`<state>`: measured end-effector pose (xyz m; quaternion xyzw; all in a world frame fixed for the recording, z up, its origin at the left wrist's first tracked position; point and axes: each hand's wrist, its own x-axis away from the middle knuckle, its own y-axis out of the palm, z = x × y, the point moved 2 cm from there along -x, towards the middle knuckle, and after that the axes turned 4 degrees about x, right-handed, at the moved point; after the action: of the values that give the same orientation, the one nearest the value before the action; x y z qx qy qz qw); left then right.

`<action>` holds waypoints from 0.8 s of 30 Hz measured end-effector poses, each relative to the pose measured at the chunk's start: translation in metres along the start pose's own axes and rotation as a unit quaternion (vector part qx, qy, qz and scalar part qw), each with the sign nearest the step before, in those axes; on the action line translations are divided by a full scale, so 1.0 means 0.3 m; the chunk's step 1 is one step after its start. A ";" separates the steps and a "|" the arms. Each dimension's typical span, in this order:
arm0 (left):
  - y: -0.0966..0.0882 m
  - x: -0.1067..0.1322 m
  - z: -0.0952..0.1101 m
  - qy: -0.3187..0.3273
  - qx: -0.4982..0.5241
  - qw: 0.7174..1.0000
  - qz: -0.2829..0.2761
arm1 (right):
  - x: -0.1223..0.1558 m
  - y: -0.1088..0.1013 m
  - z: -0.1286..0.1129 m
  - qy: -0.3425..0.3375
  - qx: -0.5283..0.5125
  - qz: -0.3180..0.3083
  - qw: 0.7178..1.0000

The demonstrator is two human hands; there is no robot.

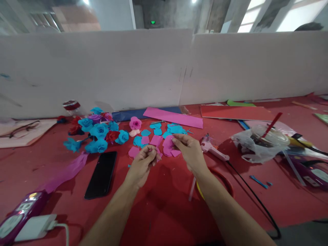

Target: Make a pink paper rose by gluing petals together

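My left hand (143, 160) is closed in a pinch over the red table (164, 212), with a small pink piece between its fingertips. My right hand (188, 150) reaches to a pile of pink petal cutouts (167, 145), its fingertips pinched on one of them. Blue petal cutouts (174, 129) lie just beyond. A finished pink foam rose (135, 123) sits behind the cutouts. A bunch of blue, red and purple foam roses (98, 131) lies to the left.
A black phone (101, 174) lies left of my left hand. A glue gun (212, 148) with a black cord lies to the right, beside a plastic bag holding a lidded cup (266, 138). A pink sheet (173, 118), red sheet (235, 112) and white partition (102, 71) stand behind.
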<state>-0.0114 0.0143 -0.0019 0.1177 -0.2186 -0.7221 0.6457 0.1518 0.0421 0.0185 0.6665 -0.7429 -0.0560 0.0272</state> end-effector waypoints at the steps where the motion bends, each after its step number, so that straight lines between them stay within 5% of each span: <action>1: 0.000 -0.001 0.000 0.006 0.005 1.000 0.003 | 0.000 0.001 0.003 0.002 -0.003 -0.004 1.000; 12: -0.013 -0.014 -0.008 -0.023 0.154 0.988 0.005 | 0.022 0.011 -0.014 -0.003 0.000 -0.006 1.000; 24: 0.007 -0.011 -0.032 0.016 0.043 0.999 0.025 | 0.045 0.043 -0.004 0.018 -0.046 -0.002 0.999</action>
<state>-0.0046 0.0157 -0.0098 0.1518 -0.2416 -0.6939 0.6611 0.1376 0.0300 0.0209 0.6669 -0.7376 -0.0784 0.0716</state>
